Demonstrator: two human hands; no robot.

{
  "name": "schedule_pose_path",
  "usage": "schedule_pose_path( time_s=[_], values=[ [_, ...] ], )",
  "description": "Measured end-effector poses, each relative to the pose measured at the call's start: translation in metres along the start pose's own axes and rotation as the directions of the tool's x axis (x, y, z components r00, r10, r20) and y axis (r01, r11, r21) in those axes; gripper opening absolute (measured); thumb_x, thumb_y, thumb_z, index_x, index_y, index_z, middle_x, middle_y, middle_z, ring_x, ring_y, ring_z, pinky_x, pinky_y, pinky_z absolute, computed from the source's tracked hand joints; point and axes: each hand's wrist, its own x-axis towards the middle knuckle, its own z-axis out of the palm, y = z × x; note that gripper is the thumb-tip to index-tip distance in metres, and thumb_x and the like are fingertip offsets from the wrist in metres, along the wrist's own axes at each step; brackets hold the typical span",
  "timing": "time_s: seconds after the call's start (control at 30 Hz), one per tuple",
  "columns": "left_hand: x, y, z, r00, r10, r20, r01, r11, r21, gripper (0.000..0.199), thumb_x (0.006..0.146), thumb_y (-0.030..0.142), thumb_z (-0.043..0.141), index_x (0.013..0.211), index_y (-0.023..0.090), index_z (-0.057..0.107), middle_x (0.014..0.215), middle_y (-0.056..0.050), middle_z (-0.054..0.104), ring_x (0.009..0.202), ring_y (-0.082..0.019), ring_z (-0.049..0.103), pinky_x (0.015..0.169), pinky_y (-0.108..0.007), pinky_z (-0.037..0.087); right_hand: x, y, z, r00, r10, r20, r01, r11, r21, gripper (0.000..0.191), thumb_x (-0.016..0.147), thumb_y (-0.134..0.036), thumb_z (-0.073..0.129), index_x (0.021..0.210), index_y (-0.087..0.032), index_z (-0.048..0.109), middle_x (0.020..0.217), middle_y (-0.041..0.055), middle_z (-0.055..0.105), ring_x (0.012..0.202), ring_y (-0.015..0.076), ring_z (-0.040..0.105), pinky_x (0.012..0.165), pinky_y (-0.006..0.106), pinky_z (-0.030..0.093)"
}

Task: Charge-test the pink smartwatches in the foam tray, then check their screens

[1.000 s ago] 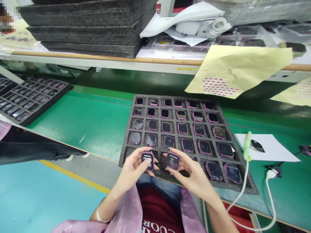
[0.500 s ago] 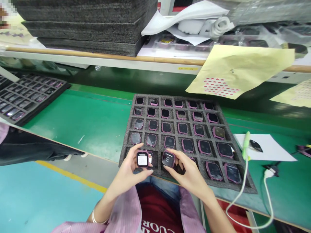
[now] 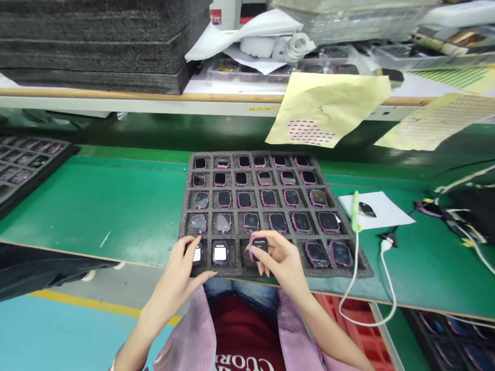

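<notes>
Nearest me, the wearer's maroon shirt [image 3: 247, 330] and pink jacket [image 3: 195, 314]. Right hand [image 3: 284, 260]: thumb and fingers pinched on a purple-rimmed watch [image 3: 260, 248], dark screen with small pale text, held over the tray's front row. Left hand [image 3: 180, 270]: spread wide, thumb well off the fingers, fingertips at a lit watch [image 3: 197, 254] in the front-left compartment; can't tell if they grip it. Next compartment right: second lit watch [image 3: 220, 252], screen white. Black foam tray [image 3: 234, 250] sits on the green bench [image 3: 127, 201], rows of dark-screened watches behind. Right of tray: white cable [image 3: 356, 257] looping over the bench edge, white paper [image 3: 386, 208] with a small dark object [image 3: 366, 209]. Far left, another watch tray [image 3: 64, 157]. Behind, shelf [image 3: 127, 106] with foam stack [image 3: 96, 51]; yellow sheet [image 3: 328, 105] hangs off its edge.
</notes>
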Motion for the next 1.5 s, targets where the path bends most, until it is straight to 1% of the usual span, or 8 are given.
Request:
schedule_pose_path(
  time_s=[0.17,0.33,0.93,1.1,1.2,1.3,1.4,1.5],
  values=[
    [-0.001,0.037,0.022,0.959,0.176,-0.222,-0.153,0.982,0.114,0.035,0.087,0.030,0.063,0.118,0.017,0.051,0.127,-0.015,0.050,0.123,-0.034,0.043,0.100,-0.053,0.040,-0.005,-0.004,0.005,1.000,0.009,-0.004,-0.009,1.000,0.022,0.032,0.088,-0.032,0.064,0.117,-0.019,0.062,0.080,0.0040,0.068,0.051,0.0128,0.062,0.045,0.024,0.051],
    [0.005,0.067,0.053,0.961,0.225,-0.160,-0.234,0.971,-0.042,0.018,0.088,0.020,0.060,0.106,0.017,0.056,0.106,-0.010,0.060,0.098,-0.026,0.058,0.082,-0.040,0.050,-0.009,-0.008,0.002,0.999,-0.020,0.050,0.016,0.997,0.069,0.036,0.089,-0.028,0.062,0.124,-0.021,0.059,0.077,0.0032,0.067,0.060,0.0157,0.066,0.050,0.024,0.053],
    [0.013,0.062,0.059,0.934,0.349,-0.072,-0.342,0.935,0.091,0.011,0.089,0.012,0.054,0.099,0.014,0.056,0.098,-0.011,0.066,0.092,-0.026,0.061,0.077,-0.040,0.052,-0.016,-0.002,-0.011,0.986,-0.031,0.165,0.051,0.991,-0.122,0.060,0.086,-0.021,0.066,0.140,-0.022,0.041,0.093,0.0057,0.067,0.074,0.0193,0.069,0.063,0.032,0.060],
    [0.001,0.048,0.047,0.950,0.298,-0.089,-0.295,0.954,0.051,0.008,0.089,0.011,0.054,0.095,0.016,0.056,0.100,-0.010,0.065,0.093,-0.025,0.061,0.080,-0.039,0.050,-0.012,0.000,-0.014,0.940,-0.190,0.284,0.341,0.598,-0.726,0.051,0.082,-0.023,0.071,0.130,-0.020,0.054,0.095,0.0094,0.065,0.084,0.0269,0.062,0.078,0.047,0.055],
    [-0.008,0.037,0.036,0.959,0.272,-0.082,-0.269,0.962,0.042,0.007,0.088,0.012,0.054,0.092,0.017,0.056,0.097,-0.008,0.066,0.091,-0.024,0.061,0.078,-0.038,0.049,-0.012,-0.004,-0.009,0.887,-0.148,0.437,0.453,0.449,-0.770,0.054,0.080,-0.029,0.074,0.129,-0.019,0.056,0.111,0.0146,0.059,0.101,0.0329,0.055,0.082,0.050,0.051],
    [-0.013,0.029,0.023,0.965,0.262,-0.032,-0.260,0.964,0.052,0.005,0.089,0.015,0.054,0.092,0.018,0.057,0.096,-0.008,0.066,0.090,-0.024,0.061,0.078,-0.038,0.048,-0.018,-0.012,-0.007,0.877,-0.181,0.444,0.453,0.617,-0.643,0.052,0.082,-0.034,0.073,0.129,-0.022,0.056,0.114,0.0134,0.058,0.102,0.0299,0.056,0.085,0.048,0.051],
    [-0.013,0.029,0.013,0.966,0.258,0.022,-0.259,0.965,0.035,0.011,0.090,0.019,0.055,0.101,0.019,0.058,0.101,-0.007,0.065,0.093,-0.024,0.060,0.081,-0.039,0.047,-0.025,-0.018,-0.006,0.952,-0.254,0.169,0.296,0.903,-0.311,0.030,0.090,-0.025,0.063,0.120,-0.023,0.059,0.096,0.0072,0.063,0.077,0.0194,0.063,0.071,0.036,0.055],
    [-0.009,0.045,0.003,0.963,0.267,-0.021,-0.267,0.964,-0.005,0.028,0.093,0.018,0.051,0.120,0.019,0.052,0.107,-0.009,0.064,0.098,-0.023,0.059,0.085,-0.038,0.046,-0.030,-0.020,-0.002,0.986,-0.168,0.024,0.164,0.981,0.107,0.028,0.088,-0.026,0.066,0.114,-0.021,0.058,0.074,0.0009,0.060,0.054,0.0139,0.058,0.049,0.026,0.051]
  ],
)
